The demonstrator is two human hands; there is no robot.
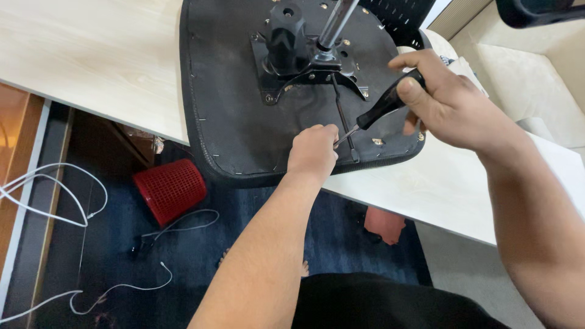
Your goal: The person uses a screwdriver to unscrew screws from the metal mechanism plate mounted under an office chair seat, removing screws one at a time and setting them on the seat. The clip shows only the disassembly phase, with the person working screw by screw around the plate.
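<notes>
An upturned black office chair seat (237, 116) lies on a light wooden table (91, 61), its underside up. A black metal mechanism plate (298, 67) with a chrome gas cylinder (335, 24) is bolted to it. My right hand (445, 100) grips the black handle of a screwdriver (381, 108), whose metal shaft slants down-left to the seat's near edge. My left hand (314, 152) is closed around the screwdriver's tip, pinching it against the seat fabric beside a thin black lever (344, 125).
A red mesh waste basket (170, 190) lies tipped on the dark blue carpet under the table. White cables (55, 201) trail over the floor at left. A pinkish object (385, 224) sits below the table edge. A beige sofa (536, 67) stands at the right.
</notes>
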